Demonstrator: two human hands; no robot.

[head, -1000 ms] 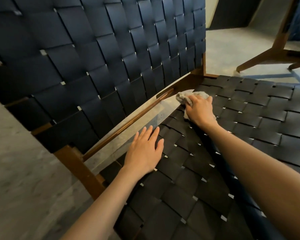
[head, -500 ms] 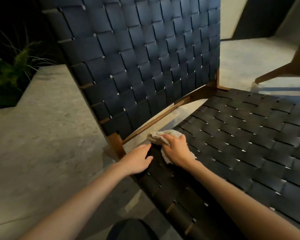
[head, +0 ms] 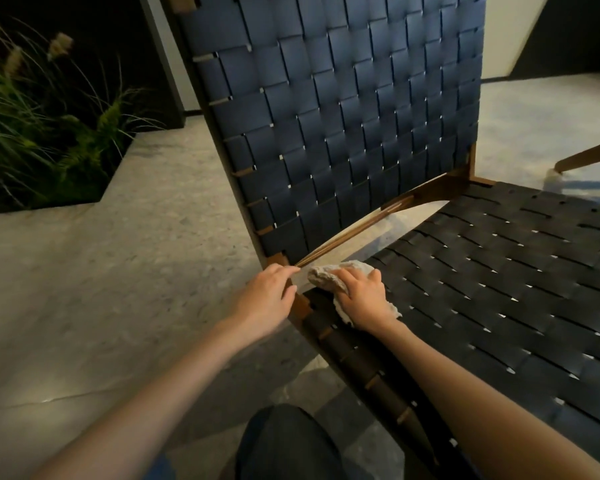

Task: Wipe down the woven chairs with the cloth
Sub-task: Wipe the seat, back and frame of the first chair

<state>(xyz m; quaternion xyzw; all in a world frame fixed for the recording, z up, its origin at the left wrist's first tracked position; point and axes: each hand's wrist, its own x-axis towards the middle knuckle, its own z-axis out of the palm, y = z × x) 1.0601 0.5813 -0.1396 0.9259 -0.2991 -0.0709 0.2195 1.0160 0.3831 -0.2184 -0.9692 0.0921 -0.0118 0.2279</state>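
Observation:
A chair with dark woven straps and a brown wooden frame fills the view: its seat point(head: 499, 289) spreads to the right and its backrest point(head: 354, 116) stands upright behind. My right hand point(head: 362, 297) presses a crumpled beige cloth point(head: 326, 277) onto the seat's rear left corner, fingers curled over it. Just to the left, my left hand point(head: 267, 296) rests at the wooden corner joint of the frame, fingers loosely extended, holding nothing.
Grey stone floor point(head: 101, 289) lies left of the chair. A planter with grasses point(head: 32, 133) sits at the far left. The wooden leg of another chair point(head: 589, 155) shows at the right edge. My dark-clad knee point(head: 284, 441) is at the bottom.
My right hand dragged the cloth from the seat's back middle to its rear left corner. My left hand slid off the woven seat to the frame corner. The view pulled back.

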